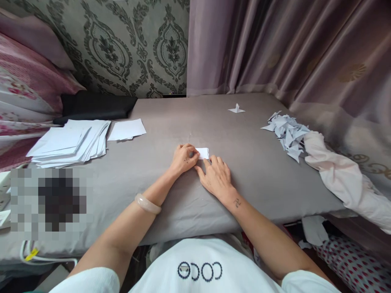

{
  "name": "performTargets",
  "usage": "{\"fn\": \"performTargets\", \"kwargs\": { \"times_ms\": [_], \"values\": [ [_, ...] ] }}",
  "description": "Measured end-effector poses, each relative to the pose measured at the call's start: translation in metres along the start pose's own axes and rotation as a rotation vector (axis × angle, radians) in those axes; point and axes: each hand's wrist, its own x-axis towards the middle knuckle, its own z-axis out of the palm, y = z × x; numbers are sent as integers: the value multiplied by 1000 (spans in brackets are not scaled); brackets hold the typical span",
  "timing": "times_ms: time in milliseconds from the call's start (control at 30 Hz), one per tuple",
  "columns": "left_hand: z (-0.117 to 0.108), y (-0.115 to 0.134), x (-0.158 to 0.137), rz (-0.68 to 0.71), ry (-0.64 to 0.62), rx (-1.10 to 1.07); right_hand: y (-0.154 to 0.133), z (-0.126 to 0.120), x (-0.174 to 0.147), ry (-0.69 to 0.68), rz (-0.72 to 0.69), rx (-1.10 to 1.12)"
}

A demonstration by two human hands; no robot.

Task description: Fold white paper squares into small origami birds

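A small folded piece of white paper (pixel 203 153) lies on the grey-covered table in front of me. My left hand (pixel 185 158) is at its left end, fingers curled and the thumb and index finger pinched on the edge. That hand hides part of the paper. Palm down, my right hand (pixel 216 175) rests just below and to the right, fingers stretched out, with the index fingertip touching the paper's lower edge. The thumb points towards my left hand.
A stack of white paper sheets (pixel 70 142) and a smaller pile of sheets (pixel 127 129) lie on the left, near a black folded item (pixel 99 106). One folded paper crane (pixel 237 109) stands at the back; a heap of folded papers (pixel 287 129) sits right, beside pale cloth (pixel 332 162).
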Motion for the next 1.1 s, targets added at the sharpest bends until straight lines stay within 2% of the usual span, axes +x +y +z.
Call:
{"fn": "performTargets", "kwargs": {
  "times_ms": [167, 367, 667, 800, 900, 1000, 1100],
  "values": [
    [8, 4, 20, -58, -7, 116, 4, -1, 2, 0, 2, 11],
    [15, 3, 25, -109, -56, 98, 13, -1, 6, -8, -12, 67],
    [7, 6, 32, -139, -204, 45, 25, 0, 11, -45, -19, 132],
    [4, 7, 31, -145, -178, -9, 29, 2, 15, -45, 11, 167],
    [4, 5, 31, -134, -152, -159, 35, 2, 21, -53, 48, 264],
    [4, 1, 31, -153, -171, -520, 43, 4, 32, -48, 123, 432],
    [0, -3, 31, -163, -209, -847, 51, 11, 48, 24, 227, 614]
  ]
}}
